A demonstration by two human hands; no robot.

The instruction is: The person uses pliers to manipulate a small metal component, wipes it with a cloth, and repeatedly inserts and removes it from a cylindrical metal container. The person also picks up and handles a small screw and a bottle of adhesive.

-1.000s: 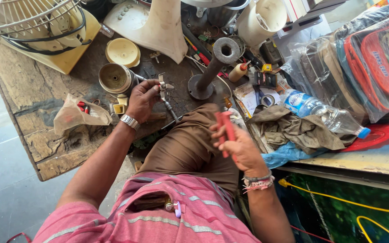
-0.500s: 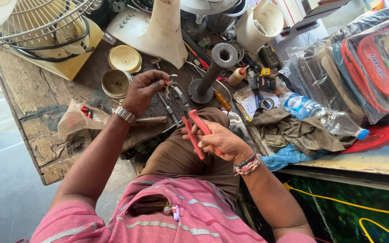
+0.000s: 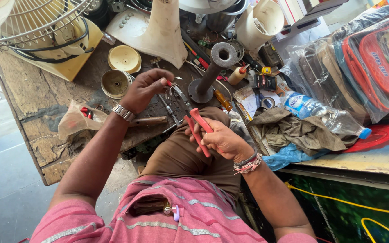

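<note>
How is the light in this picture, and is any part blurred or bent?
Head view: strong daylight, with glare on the plastic bags and the bottle. The lap under the pliers lies in shade. Both hands, left hand and right hand, look sharp. The wide lens bends the bench edges.

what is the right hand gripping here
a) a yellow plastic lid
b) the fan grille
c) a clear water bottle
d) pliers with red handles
d: the right hand is closed around the pliers, whose red handles stick out above the fingers; the water bottle lies untouched on the bench to the side.
</note>
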